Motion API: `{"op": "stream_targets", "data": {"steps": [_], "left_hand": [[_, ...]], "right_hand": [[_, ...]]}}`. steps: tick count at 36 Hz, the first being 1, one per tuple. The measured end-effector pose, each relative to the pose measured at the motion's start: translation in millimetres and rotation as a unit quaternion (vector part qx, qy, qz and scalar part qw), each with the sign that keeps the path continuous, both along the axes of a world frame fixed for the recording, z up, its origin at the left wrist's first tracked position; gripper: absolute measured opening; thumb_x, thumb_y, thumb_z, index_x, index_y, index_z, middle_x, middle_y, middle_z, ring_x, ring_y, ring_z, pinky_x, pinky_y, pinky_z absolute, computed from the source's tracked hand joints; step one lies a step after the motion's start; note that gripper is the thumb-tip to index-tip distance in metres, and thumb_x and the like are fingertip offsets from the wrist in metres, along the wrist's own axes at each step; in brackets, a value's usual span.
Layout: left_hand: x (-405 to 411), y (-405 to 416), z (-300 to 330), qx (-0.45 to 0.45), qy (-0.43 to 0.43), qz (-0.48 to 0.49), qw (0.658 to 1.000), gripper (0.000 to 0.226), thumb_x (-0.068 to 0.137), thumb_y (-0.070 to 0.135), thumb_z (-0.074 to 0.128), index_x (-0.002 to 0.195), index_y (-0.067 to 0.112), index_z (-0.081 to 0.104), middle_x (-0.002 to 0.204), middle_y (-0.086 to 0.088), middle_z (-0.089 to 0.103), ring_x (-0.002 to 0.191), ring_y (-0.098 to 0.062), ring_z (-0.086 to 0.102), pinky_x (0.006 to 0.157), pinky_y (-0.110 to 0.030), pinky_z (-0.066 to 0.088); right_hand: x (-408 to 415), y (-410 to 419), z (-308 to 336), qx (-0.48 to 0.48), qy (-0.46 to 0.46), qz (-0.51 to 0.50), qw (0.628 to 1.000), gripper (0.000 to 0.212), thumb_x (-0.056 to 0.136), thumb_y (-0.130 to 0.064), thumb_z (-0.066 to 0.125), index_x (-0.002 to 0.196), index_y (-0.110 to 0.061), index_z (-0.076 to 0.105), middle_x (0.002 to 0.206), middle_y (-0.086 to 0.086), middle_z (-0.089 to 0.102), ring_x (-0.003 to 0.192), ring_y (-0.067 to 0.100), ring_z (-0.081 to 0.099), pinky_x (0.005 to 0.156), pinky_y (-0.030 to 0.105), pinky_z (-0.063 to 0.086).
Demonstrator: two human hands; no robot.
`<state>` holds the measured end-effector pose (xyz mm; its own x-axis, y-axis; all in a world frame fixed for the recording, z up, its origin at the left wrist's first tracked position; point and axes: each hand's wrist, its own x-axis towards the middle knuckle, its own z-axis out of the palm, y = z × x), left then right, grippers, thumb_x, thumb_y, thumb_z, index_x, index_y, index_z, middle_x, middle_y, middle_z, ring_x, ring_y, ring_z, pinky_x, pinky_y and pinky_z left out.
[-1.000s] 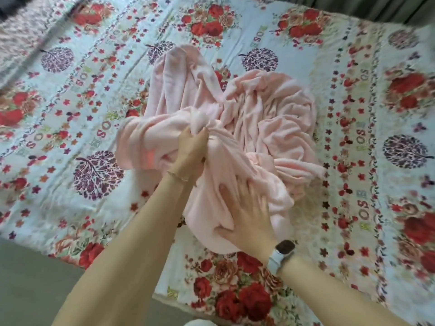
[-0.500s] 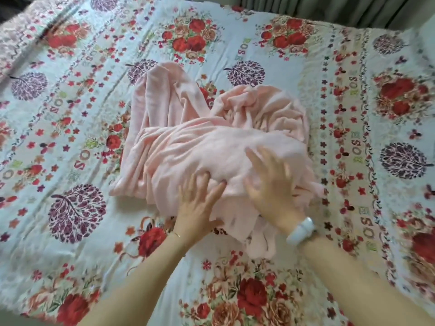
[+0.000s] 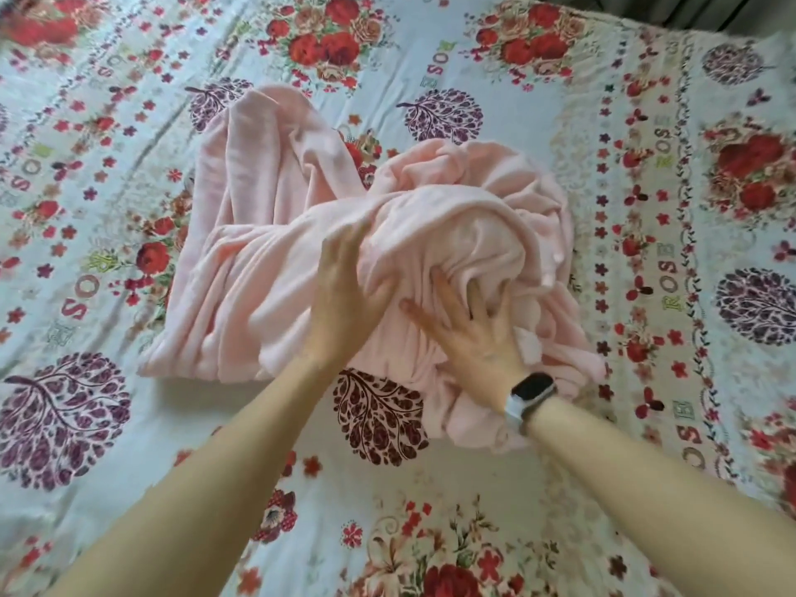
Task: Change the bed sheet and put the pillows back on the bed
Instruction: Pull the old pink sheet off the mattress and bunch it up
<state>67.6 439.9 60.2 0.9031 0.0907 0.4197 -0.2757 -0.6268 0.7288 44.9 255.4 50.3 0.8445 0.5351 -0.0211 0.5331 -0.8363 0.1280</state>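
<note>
Your left hand (image 3: 344, 290) lies flat with straight fingers on the crumpled pink sheet (image 3: 275, 269), heaped mid-bed on the floral bed sheet (image 3: 430, 458). Your right hand (image 3: 474, 333), smartwatch (image 3: 530, 392) at the wrist, presses spread fingers into the bundle's folds, gripping nothing.

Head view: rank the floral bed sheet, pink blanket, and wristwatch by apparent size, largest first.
1. Floral bed sheet, fills nearly the whole frame.
2. Pink blanket, bunched in the middle.
3. Wristwatch, by far the smallest, though nearest the camera.
</note>
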Motion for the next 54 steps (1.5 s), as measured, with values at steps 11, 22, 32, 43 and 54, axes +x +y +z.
{"op": "stream_targets", "data": {"steps": [11, 22, 32, 43, 54], "left_hand": [[50, 26, -59, 0.408, 0.228, -0.034, 0.883, 0.116, 0.065, 0.077, 0.055, 0.131, 0.044, -0.034, 0.155, -0.008, -0.024, 0.14, -0.039, -0.022, 0.104, -0.071, -0.006], [55, 15, -87, 0.312, 0.028, -0.04, 0.949, 0.024, 0.084, 0.029, 0.053, 0.098, 0.012, 0.046, 0.073, -0.009, 0.065, 0.065, -0.03, 0.062, 0.08, -0.048, 0.048], [-40, 25, -57, 0.23, 0.081, -0.072, 0.967, 0.025, 0.086, 0.022, 0.035, 0.089, 0.005, 0.053, 0.052, -0.008, 0.06, 0.042, -0.026, 0.057, 0.041, -0.027, 0.04], [-218, 27, -16, 0.192, 0.123, -0.13, 0.965, 0.02, 0.082, 0.024, 0.041, 0.1, 0.02, 0.048, 0.056, 0.0, 0.065, 0.045, -0.018, 0.06, 0.039, -0.023, 0.041], [-287, 36, 24, 0.137, 0.35, -0.259, 0.89, 0.066, 0.072, 0.055, 0.022, 0.094, 0.011, 0.066, 0.089, 0.003, 0.069, 0.08, -0.016, 0.062, 0.064, -0.023, 0.034]], "right_hand": [[109, -17, -30, 0.047, 0.158, -0.112, 0.98, 0.072, 0.091, -0.053, 0.042, 0.147, -0.041, -0.001, 0.152, 0.014, 0.01, 0.132, 0.04, 0.026, 0.096, 0.047, 0.04], [89, -14, -56, 0.193, 0.084, -0.225, 0.951, 0.042, 0.099, -0.041, 0.031, 0.126, -0.013, 0.048, 0.111, 0.015, 0.061, 0.103, 0.034, 0.057, 0.078, 0.038, 0.042], [-9, -21, -23, 0.357, 0.173, -0.288, 0.872, 0.033, 0.099, -0.033, 0.037, 0.116, -0.014, 0.057, 0.095, 0.021, 0.066, 0.089, 0.039, 0.059, 0.067, 0.035, 0.037], [-161, -45, 21, 0.356, 0.365, -0.299, 0.807, 0.034, 0.099, -0.033, 0.035, 0.12, -0.013, 0.055, 0.119, 0.005, 0.062, 0.114, 0.025, 0.053, 0.092, 0.03, 0.04], [-215, -52, 44, 0.132, 0.614, -0.218, 0.747, 0.05, 0.097, -0.046, 0.036, 0.132, -0.014, 0.052, 0.14, 0.001, 0.046, 0.131, 0.016, 0.039, 0.113, 0.033, 0.024]]}}
